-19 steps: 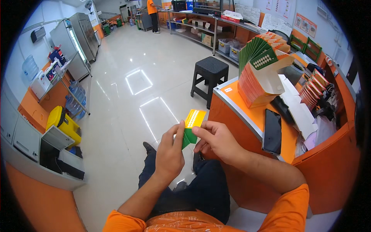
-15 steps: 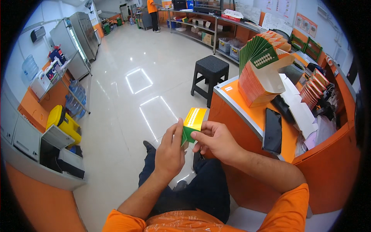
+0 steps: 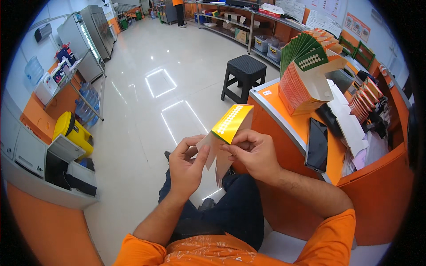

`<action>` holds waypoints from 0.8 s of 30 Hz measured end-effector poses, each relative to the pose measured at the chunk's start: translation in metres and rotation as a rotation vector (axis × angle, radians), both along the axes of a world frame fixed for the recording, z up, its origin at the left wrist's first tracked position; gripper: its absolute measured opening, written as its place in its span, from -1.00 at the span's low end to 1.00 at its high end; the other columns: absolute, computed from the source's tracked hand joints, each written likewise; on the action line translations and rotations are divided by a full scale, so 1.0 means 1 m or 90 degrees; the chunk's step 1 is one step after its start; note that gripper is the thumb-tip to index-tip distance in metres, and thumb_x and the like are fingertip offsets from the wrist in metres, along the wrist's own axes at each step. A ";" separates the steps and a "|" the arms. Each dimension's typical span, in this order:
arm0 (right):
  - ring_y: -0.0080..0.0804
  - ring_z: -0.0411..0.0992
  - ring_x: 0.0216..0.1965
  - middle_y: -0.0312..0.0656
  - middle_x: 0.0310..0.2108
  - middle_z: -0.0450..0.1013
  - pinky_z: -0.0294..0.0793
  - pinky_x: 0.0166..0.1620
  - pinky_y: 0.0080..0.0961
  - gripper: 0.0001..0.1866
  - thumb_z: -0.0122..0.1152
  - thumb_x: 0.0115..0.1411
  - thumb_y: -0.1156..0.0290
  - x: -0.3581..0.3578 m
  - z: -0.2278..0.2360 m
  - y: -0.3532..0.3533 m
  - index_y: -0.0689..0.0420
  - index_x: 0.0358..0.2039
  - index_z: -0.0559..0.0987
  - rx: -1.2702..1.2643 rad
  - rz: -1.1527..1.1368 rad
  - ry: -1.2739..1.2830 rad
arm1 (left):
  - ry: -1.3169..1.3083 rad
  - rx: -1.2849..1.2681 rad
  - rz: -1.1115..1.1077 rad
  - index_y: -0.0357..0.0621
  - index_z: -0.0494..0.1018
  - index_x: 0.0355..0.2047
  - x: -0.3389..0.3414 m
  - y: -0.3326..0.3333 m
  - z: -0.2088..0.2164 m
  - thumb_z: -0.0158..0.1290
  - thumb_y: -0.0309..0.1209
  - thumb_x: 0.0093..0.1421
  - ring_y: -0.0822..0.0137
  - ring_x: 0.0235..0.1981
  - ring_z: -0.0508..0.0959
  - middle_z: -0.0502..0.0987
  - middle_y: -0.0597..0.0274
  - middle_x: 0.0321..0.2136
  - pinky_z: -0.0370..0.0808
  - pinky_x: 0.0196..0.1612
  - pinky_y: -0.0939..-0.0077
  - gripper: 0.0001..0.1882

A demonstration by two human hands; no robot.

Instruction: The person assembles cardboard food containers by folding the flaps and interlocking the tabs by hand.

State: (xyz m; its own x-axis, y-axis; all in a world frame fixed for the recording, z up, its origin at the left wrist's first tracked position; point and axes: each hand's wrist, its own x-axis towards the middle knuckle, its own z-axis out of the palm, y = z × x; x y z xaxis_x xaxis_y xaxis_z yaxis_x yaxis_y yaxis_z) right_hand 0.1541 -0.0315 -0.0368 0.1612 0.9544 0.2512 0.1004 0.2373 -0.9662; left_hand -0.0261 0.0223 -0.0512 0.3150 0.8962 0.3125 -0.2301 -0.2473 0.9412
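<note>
Between my hands, over my lap, is a thin cardboard food carton (image 3: 231,125), partly unfolded, with a yellow and green patterned outside and pale inner flaps hanging down. My left hand (image 3: 187,165) pinches a pale flap on its left side between thumb and fingers. My right hand (image 3: 255,153) grips the lower edge of the yellow panel, thumb and fingertips pressed together. On the counter to the right stands a thick stack of nested cartons (image 3: 302,84), orange, white and green, fanned out at the top.
A black phone (image 3: 316,145) lies on the orange counter (image 3: 288,116), beside white cardboard pieces (image 3: 347,119). A black stool (image 3: 243,77) stands ahead on the tiled floor. At left are a yellow bin (image 3: 73,133) and grey cabinets (image 3: 31,157). Far off, a person (image 3: 179,13) stands near metal shelving.
The carton has opened out: its pale inside and hanging flaps now show, and the yellow panel sits higher. My left hand has shifted slightly left and lower, my right hand slightly right.
</note>
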 end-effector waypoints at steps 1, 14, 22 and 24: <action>-0.46 0.58 -0.35 -0.11 -0.34 0.56 0.56 -0.37 -0.61 -0.87 0.35 0.14 0.56 0.001 -0.003 0.000 0.35 -0.33 0.60 0.030 -0.003 -0.023 | -0.007 -0.022 -0.013 -0.33 0.48 -0.21 0.000 0.001 0.001 0.13 -0.51 0.27 0.37 -0.15 0.59 0.54 0.17 -0.15 0.59 -0.28 0.62 -0.85; -0.43 0.59 -0.41 -0.05 -0.37 0.57 0.63 -0.38 -0.61 -0.83 0.23 0.23 0.54 -0.003 -0.003 0.000 0.41 -0.24 0.58 -0.108 0.071 0.146 | 0.057 0.043 0.000 -0.32 0.60 -0.26 0.007 -0.006 -0.002 0.19 -0.63 0.17 0.41 -0.17 0.53 0.46 0.20 -0.15 0.59 -0.20 0.53 -0.88; -0.46 0.55 -0.49 -0.10 -0.40 0.56 0.53 -0.47 -0.59 -0.82 0.16 0.27 0.52 0.002 -0.017 0.006 0.37 -0.18 0.55 -0.155 0.086 0.129 | 0.131 0.102 0.002 -0.32 0.60 -0.22 0.007 -0.007 0.001 0.16 -0.63 0.17 0.43 -0.19 0.55 0.45 0.20 -0.19 0.67 -0.20 0.55 -0.85; -0.47 0.55 -0.48 -0.12 -0.40 0.56 0.53 -0.47 -0.60 -0.82 0.16 0.27 0.52 0.003 -0.016 0.005 0.36 -0.17 0.56 -0.158 0.102 0.117 | 0.139 0.106 0.006 -0.33 0.60 -0.24 0.008 -0.007 0.001 0.15 -0.63 0.18 0.43 -0.22 0.55 0.45 0.21 -0.20 0.68 -0.21 0.54 -0.86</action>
